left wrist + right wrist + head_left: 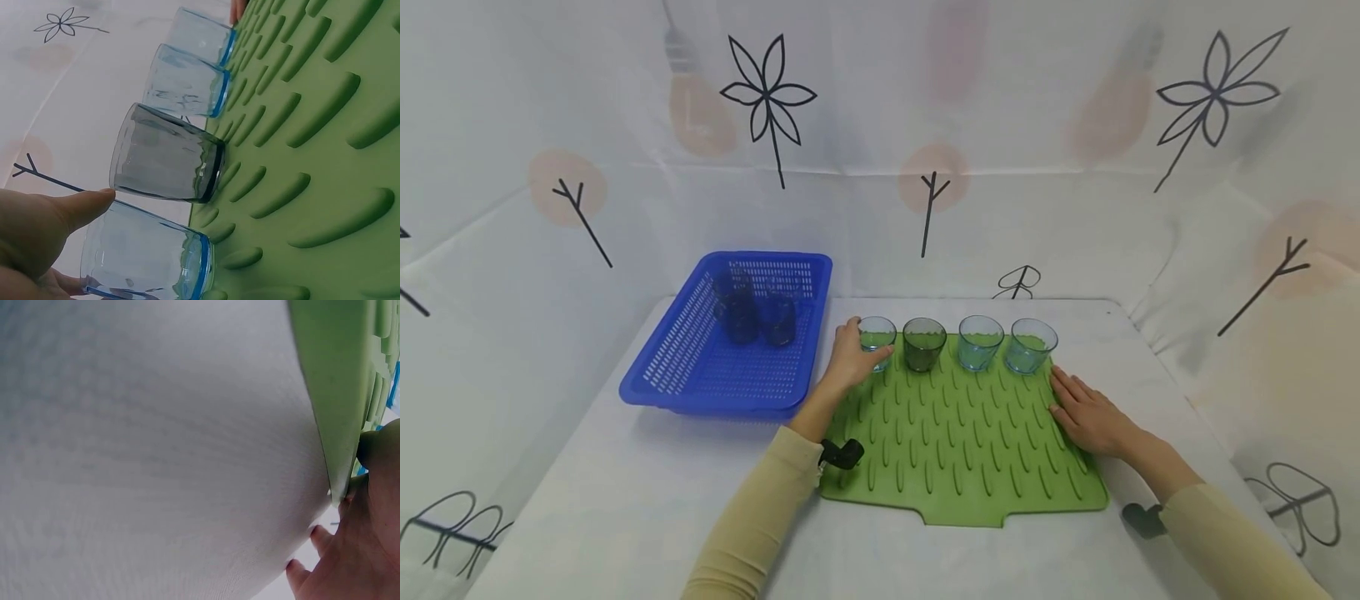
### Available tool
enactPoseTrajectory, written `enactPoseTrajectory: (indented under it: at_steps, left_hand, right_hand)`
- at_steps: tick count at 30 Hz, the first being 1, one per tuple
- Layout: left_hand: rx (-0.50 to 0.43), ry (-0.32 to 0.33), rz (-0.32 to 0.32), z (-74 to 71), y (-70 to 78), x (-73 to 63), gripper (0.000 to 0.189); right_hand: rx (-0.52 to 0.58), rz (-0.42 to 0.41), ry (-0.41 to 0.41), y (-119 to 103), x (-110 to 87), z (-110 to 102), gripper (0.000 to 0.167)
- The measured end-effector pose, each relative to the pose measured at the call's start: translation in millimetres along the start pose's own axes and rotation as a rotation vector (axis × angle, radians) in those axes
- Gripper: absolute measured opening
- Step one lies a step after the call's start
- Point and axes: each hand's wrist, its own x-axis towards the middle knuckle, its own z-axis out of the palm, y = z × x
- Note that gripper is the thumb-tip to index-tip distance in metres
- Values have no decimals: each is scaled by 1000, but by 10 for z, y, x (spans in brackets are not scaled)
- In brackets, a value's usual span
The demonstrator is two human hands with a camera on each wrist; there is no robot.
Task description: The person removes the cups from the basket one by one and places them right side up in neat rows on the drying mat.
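Note:
My left hand (850,358) holds a light-blue drinking glass (876,340) at the left end of a row, thumb on one side and fingers on the other. The glass stands upright at the far edge of a green drying mat (962,446) with raised ridges. Beside it stand a grey glass (923,346) and two more light-blue glasses, one (980,343) left of the other (1031,347). My right hand (1093,421) rests along the mat's right edge with straight fingers, near the last glass; in the right wrist view its thumb (381,447) touches the mat.
A blue plastic basket (722,400) stands left of the mat, with a few dark-looking glasses (777,321) inside. The table (625,500) wears a white cover. White patterned cloth (865,225) hangs behind and at the sides.

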Motion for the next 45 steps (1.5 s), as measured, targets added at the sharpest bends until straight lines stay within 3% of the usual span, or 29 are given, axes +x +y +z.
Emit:
enactPoseTrajectory:
  at_steps: [8,19,26,30,40,45]
  left_hand:
    - [10,0,-1,-10,18,-7,88]
    - [31,6,-8,-9,17,0,90]
    - [26,14,-9,-11,39,-15,95]
    - [38,20,-6,-28,61,-37,98]
    - [193,26,64,-111,221,-219,99]
    - [259,-12,108,-254,336,-338,97]
  right_hand:
    - [-23,34,-74,-41,13,-68,59]
    - [-13,-4,-14,-19,21,-40,57]
    - [-23,28,-72,-44,42,-71,59]
    - [-18,11,-52,16,48,-29,59]
    - [1,-6,-25,88,42,19,61]
    - [17,-28,-5,129,30,59,62]
